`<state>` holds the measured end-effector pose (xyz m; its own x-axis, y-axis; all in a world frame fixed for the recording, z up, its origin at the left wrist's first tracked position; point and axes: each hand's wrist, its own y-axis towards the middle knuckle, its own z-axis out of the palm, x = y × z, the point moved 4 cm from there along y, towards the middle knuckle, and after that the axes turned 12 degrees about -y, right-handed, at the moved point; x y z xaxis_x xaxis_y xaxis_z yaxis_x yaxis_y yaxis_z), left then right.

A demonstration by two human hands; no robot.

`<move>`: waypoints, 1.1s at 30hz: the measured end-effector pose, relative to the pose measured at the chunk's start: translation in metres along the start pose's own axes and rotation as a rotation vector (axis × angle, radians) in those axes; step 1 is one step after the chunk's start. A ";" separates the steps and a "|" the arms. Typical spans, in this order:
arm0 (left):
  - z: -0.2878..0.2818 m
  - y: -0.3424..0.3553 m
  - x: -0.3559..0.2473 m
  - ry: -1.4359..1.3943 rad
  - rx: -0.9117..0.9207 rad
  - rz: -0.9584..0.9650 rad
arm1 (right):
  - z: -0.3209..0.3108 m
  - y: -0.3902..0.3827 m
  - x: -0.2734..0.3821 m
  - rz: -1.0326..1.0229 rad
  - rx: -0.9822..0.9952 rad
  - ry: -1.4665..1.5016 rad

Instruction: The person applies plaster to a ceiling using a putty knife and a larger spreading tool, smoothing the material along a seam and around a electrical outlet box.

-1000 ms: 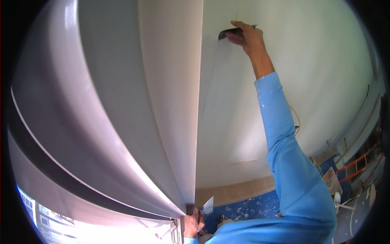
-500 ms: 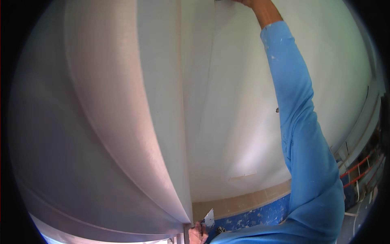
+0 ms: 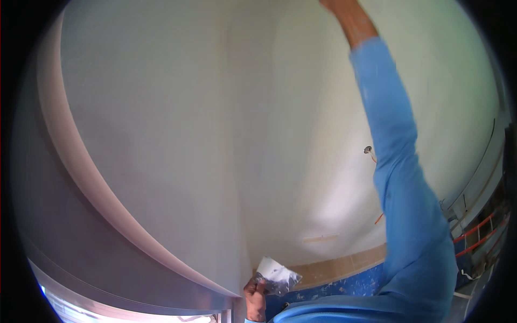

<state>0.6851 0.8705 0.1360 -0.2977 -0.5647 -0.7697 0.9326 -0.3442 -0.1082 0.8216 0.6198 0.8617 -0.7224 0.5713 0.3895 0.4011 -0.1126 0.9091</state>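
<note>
Landmark for all locations: the blue sheet [image 3: 334,285], marked with white spots, low in the view.

Left hand [image 3: 254,301]: positioned at the left end of the blue sheet. Its fingers are closed on a flat plate [image 3: 278,279], gripping it at the lower left edge. The plate stands tilted, its right part overlapping the sheet's left end; its face is white toward the top and mottled grey below.

Right hand [image 3: 333,4]: raised far above the blue sheet, at the upper edge of the view. Only a small part shows; the fingers are cut off, so whether they grasp anything or are released cannot be told. The arm, in a blue sleeve [image 3: 396,134], rises from the right end of the sheet across the pale wall [image 3: 301,140].

Surroundings: a band of tan tiles [image 3: 344,264] runs directly along the top of the blue sheet. Above it, the wall carries a narrow horizontal strip [image 3: 321,238] and, higher, a small round opening [image 3: 368,150] with a wire beside the sleeve. Orange rails [image 3: 474,243] stand to the right of the sheet.
</note>
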 end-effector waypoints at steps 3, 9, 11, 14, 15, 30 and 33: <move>0.035 0.003 -0.047 -0.212 -0.187 -0.113 | 0.028 -0.155 -0.032 -0.020 0.153 -0.360; 0.043 0.040 -0.013 -1.002 0.222 -0.142 | 0.027 -0.423 -0.053 -0.228 0.693 -0.221; 0.030 0.067 0.020 -1.110 0.336 -0.223 | 0.024 -0.475 -0.078 -0.112 0.800 -0.054; 0.064 0.057 0.015 -0.956 0.018 -0.191 | 0.022 -0.530 -0.085 0.183 0.919 -0.118; 0.071 0.052 0.009 -0.904 0.003 -0.175 | 0.022 -0.544 -0.089 0.191 0.946 -0.191; 0.057 0.044 -0.031 -0.102 -0.141 0.399 | -0.029 -0.640 -0.191 1.570 -0.256 0.675; 0.046 0.044 -0.025 0.004 -0.164 0.424 | 0.005 -0.623 -0.139 1.737 -0.218 0.772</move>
<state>0.7247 0.8351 0.1794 0.1176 -0.6270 -0.7701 0.9921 0.0397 0.1191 0.6744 0.6145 0.2401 0.2568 -0.6926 0.6741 0.8298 -0.1995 -0.5211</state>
